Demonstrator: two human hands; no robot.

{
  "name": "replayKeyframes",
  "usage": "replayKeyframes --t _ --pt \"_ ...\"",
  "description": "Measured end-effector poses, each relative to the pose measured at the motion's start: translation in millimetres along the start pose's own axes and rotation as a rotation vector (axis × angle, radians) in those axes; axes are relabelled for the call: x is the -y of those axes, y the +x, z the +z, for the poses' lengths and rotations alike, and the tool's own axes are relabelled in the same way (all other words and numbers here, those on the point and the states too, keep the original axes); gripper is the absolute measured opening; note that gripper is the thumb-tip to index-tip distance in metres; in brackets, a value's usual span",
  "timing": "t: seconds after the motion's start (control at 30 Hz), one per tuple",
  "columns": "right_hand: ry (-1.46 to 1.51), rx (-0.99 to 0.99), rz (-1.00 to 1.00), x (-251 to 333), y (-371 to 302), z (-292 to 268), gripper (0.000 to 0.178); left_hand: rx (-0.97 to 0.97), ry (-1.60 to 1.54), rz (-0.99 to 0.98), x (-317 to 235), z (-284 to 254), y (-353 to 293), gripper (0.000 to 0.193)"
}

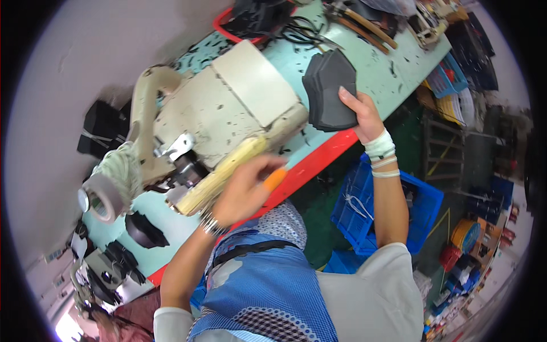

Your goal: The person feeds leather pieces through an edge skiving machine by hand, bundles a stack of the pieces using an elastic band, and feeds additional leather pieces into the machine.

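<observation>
My right hand [364, 114] grips a stack of dark grey, flat cut pieces [332, 94] over the table's front edge, thumb on top and the other fingers hidden beneath. White bands wrap that wrist. My left hand [246, 188] is slightly blurred, fingers loosely bent and apart, with nothing visible in it. One of its digits wears an orange finger cover [275, 179]. That hand is just in front of a yellow padded bar [228, 174] along the near side of a cream-coloured machine [199, 108]; whether it touches the bar I cannot tell.
Black scraps litter the pale green table [370, 74] with its red front edge [327, 157]. Black-handled scissors [305, 31], a red basket [222, 25] and hammer-like tools [364, 28] lie at the back. More dark pieces [145, 229] rest at left. Blue crates [421, 196] stand below right.
</observation>
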State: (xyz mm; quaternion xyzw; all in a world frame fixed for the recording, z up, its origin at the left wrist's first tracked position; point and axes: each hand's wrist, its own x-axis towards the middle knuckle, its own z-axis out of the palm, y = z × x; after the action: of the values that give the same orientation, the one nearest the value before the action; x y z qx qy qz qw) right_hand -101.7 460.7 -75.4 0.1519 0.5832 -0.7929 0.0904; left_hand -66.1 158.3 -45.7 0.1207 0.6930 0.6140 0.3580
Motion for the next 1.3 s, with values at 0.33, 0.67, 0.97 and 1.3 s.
replayKeyframes --t 0.33,0.67,0.97,1.3 --pt "-1.092 -0.082 0.357 -72.6 95.1 -48.9 0.077 0.179 0.506 -0.36 105.9 33.0 -59.7 0.067" --pt "-1.04 -0.607 -0.386 -117.5 -24.0 -20.0 0.028 0.018 -0.125 -0.369 96.1 -55.7 -163.9 0.037" --pt "-0.345 0.511 0.212 -247.2 -139.4 363.2 0.042 -1.225 -0.493 -0.57 218.8 -213.2 -349.8 0.043" --pt "-0.051 0.322 0.599 -285.9 -134.9 470.5 0.039 -0.778 0.181 -0.363 224.7 -216.6 -293.0 0.074"
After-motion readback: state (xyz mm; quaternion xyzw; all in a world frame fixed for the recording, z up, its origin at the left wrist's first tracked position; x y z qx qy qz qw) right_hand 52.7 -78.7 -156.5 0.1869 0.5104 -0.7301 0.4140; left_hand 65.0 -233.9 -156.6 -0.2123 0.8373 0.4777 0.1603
